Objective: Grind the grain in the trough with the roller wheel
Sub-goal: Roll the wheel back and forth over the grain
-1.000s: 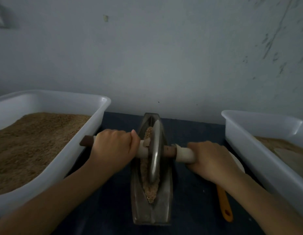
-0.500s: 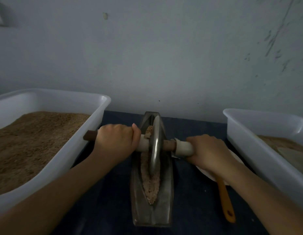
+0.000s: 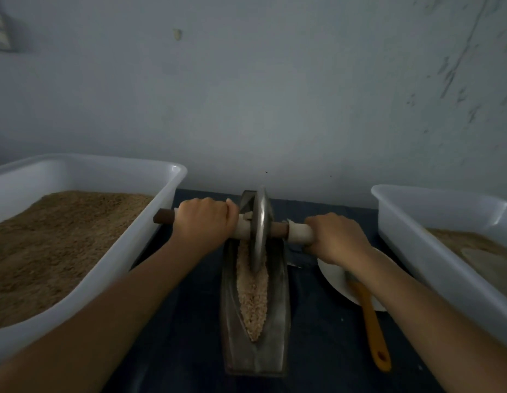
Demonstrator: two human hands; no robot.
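1. The trough (image 3: 255,336) lies in the middle of the worktop (image 3: 184,350), its grain (image 3: 253,293) inside.
2. The roller wheel (image 3: 259,231) stands in the trough's far end.
3. One tub (image 3: 110,268) sits left, another tub (image 3: 433,251) right.
4. A plate (image 3: 335,279) and spoon (image 3: 374,330) lie between the trough and right tub.
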